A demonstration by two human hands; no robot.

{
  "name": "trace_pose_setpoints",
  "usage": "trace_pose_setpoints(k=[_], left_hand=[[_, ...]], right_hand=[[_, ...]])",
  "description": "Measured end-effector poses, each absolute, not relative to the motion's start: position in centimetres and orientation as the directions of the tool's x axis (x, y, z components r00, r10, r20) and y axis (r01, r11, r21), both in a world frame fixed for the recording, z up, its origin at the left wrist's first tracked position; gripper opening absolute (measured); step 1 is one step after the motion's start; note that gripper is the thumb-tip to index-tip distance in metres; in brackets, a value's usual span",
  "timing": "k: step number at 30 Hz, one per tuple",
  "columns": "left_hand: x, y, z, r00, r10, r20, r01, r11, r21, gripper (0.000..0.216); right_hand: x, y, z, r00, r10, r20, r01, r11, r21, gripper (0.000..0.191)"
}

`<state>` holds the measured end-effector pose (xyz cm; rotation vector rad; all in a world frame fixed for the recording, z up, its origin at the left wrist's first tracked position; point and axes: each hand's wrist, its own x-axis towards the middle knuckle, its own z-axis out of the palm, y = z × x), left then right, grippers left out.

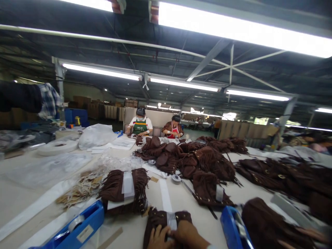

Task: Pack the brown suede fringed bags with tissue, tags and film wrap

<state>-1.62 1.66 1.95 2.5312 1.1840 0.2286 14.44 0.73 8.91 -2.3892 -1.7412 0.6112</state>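
At the bottom edge my left hand (157,238) and my right hand (188,235) press side by side on a brown fringed suede bag (155,221) with a white paper band (171,220) across it. Both hands lie on the bag around the band, fingers curled on it. Only the tops of the hands show. A second banded brown fringed bag (124,190) lies just beyond to the left.
Blue tape dispensers sit at my left (77,230) and right (234,230). Piles of brown fringed bags (197,162) cover the long table (23,197). Paper tags (80,190), plastic sheets and a tape roll (176,178) lie about. Two people (141,125) work at the far end.
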Motion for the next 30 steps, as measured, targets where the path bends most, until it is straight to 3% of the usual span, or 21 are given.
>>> trace_pose_setpoints(k=[6, 11, 15, 18, 25, 27, 30], left_hand=[[-3.2, -0.7, 2.6, 0.684, 0.720, 0.114, 0.641, -0.669, 0.377, 0.041], [-3.1, -0.9, 2.2, 0.705, 0.695, 0.140, 0.607, -0.694, 0.386, 0.046], [-3.2, -0.5, 1.9, 0.726, 0.672, 0.143, 0.594, -0.718, 0.362, 0.060], [-3.3, -0.2, 1.5, 0.728, 0.663, 0.172, 0.583, -0.732, 0.352, 0.065], [-3.1, -0.5, 0.5, 0.670, 0.716, 0.195, 0.638, -0.690, 0.342, 0.064], [-3.5, -0.2, -0.7, 0.654, 0.708, 0.269, 0.645, -0.706, 0.290, 0.064], [-5.0, 1.4, -2.4, 0.645, 0.601, 0.473, 0.612, -0.776, 0.151, 0.069]], right_hand=[[14.5, 0.5, 9.0, 0.198, 0.913, -0.357, 0.927, -0.293, -0.233, 0.039], [16.7, 0.1, 8.9, 0.077, 0.884, -0.461, 0.939, -0.220, -0.264, 0.039], [18.5, -1.5, 10.3, 0.038, 0.965, -0.261, 0.955, -0.112, -0.275, 0.026], [18.7, -2.4, 10.5, -0.046, 0.993, -0.109, 0.960, 0.014, -0.281, 0.037], [18.5, -3.3, 8.4, -0.192, 0.979, -0.074, 0.938, 0.160, -0.306, 0.042], [19.3, -3.3, 7.6, -0.173, 0.985, -0.001, 0.913, 0.160, -0.375, 0.043], [20.1, -2.5, 7.5, -0.110, 0.990, 0.087, 0.780, 0.141, -0.610, 0.032]])
